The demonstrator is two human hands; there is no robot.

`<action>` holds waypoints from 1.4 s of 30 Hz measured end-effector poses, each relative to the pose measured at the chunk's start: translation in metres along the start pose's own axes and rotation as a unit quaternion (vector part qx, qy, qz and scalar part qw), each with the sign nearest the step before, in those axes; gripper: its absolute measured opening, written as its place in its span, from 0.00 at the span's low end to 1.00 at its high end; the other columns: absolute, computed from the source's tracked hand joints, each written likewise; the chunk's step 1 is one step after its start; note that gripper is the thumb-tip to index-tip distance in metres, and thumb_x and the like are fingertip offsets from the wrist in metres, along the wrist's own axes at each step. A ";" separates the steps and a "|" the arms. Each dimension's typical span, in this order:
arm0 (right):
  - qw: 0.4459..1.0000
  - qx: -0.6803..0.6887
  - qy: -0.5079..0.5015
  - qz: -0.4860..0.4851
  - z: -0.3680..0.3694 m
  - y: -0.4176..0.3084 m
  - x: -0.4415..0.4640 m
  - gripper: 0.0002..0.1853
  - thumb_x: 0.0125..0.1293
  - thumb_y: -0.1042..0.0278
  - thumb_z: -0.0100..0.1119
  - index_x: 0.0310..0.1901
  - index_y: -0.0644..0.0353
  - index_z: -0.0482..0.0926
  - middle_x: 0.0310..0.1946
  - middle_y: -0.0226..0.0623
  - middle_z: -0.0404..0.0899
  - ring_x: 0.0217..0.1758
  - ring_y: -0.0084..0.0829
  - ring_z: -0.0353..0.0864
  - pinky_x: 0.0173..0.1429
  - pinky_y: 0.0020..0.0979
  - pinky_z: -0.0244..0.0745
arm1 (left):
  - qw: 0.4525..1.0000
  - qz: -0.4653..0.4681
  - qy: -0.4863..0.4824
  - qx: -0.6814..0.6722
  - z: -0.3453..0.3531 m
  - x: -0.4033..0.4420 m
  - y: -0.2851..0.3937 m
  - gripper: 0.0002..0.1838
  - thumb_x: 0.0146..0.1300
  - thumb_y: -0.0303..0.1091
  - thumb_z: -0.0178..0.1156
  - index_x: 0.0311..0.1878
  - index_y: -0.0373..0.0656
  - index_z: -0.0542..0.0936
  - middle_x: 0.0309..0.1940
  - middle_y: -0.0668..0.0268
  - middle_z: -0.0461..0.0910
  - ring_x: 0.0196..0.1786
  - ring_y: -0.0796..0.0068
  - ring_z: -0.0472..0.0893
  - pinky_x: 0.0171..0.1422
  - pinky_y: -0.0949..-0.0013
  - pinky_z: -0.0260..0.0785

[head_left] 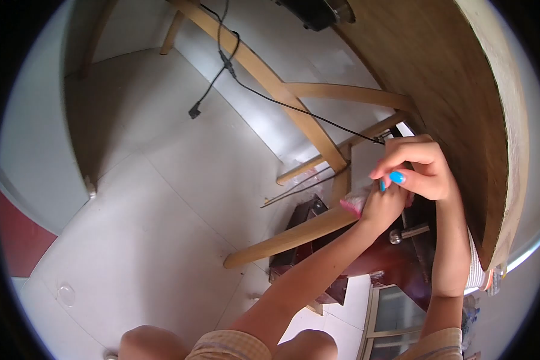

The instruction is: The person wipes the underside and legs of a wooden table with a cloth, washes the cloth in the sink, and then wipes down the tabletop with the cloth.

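My left hand [385, 205] is closed, with a small pink-and-white crumpled bundle [354, 203] sticking out on its left side. Whether the bundle is cloth or plastic I cannot tell. Just above and to the right, my right hand [425, 171] has its fingers curled in, blue nails showing. Its fingertips meet the left hand near the thumb, and whatever lies between them is hidden. A thin black cable [306, 112] runs down to a spot behind the right hand. Below the hands sits a shiny metal piece with a rounded end [396, 236].
Wooden legs and bars [294, 117] cross in front of me. The cable's plug [194, 110] hangs over the pale tiled floor [162, 198]. A large wooden panel [444, 78] rises at right; dark red furniture [378, 258] stands below my arms. A pale cabinet-like surface [36, 132] is at left.
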State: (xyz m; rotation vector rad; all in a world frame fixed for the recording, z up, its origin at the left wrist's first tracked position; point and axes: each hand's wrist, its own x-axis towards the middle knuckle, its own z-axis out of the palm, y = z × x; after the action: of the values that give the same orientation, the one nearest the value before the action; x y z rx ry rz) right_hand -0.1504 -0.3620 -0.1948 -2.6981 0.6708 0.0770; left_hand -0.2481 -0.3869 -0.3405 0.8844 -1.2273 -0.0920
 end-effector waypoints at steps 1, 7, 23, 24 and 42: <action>0.999 0.003 0.005 0.049 0.000 -0.004 -0.001 0.08 0.59 0.69 0.56 0.35 0.65 0.80 0.29 0.36 0.80 0.31 0.25 0.77 0.35 0.24 0.70 | 0.998 -0.003 -0.027 0.051 -0.003 -0.015 -0.007 0.11 0.52 0.35 0.56 0.36 0.38 0.74 0.37 0.55 0.73 0.41 0.66 0.75 0.41 0.66 0.70; 0.995 0.022 0.004 0.092 0.000 0.004 -0.003 0.07 0.61 0.72 0.54 0.36 0.65 0.79 0.31 0.35 0.80 0.32 0.23 0.77 0.38 0.24 0.71 | 0.995 0.002 0.003 0.096 -0.022 -0.074 -0.047 0.16 0.50 0.37 0.57 0.40 0.36 0.74 0.43 0.53 0.72 0.43 0.60 0.76 0.47 0.64 0.72; 0.923 0.032 -0.173 0.342 0.006 0.027 -0.007 0.17 0.66 0.60 0.51 0.53 0.58 0.71 0.45 0.33 0.77 0.50 0.24 0.73 0.56 0.27 0.65 | 0.961 -0.239 -0.135 0.033 -0.086 -0.207 -0.142 0.15 0.54 0.34 0.49 0.45 0.44 0.74 0.37 0.58 0.76 0.36 0.57 0.77 0.40 0.61 0.70; 0.922 0.055 -0.183 0.338 0.006 0.028 -0.007 0.17 0.65 0.61 0.51 0.53 0.59 0.70 0.45 0.33 0.76 0.50 0.24 0.73 0.56 0.27 0.65 | 0.899 -0.375 -0.224 0.012 -0.111 -0.194 -0.138 0.11 0.60 0.38 0.46 0.40 0.45 0.75 0.33 0.59 0.78 0.36 0.57 0.77 0.42 0.59 0.69; 0.906 0.164 -0.225 0.320 0.011 0.029 -0.007 0.22 0.65 0.56 0.52 0.54 0.62 0.69 0.46 0.33 0.76 0.52 0.24 0.72 0.60 0.28 0.63 | 0.863 -0.429 -0.265 0.042 -0.115 -0.202 -0.146 0.06 0.56 0.31 0.45 0.34 0.49 0.72 0.29 0.54 0.74 0.34 0.54 0.75 0.36 0.60 0.67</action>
State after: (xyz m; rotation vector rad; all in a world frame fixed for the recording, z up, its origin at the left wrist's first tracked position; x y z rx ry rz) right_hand -0.1698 -0.3788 -0.2141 -1.9383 1.2459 0.6621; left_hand -0.1710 -0.3220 -0.5956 1.4971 -1.2443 -1.0674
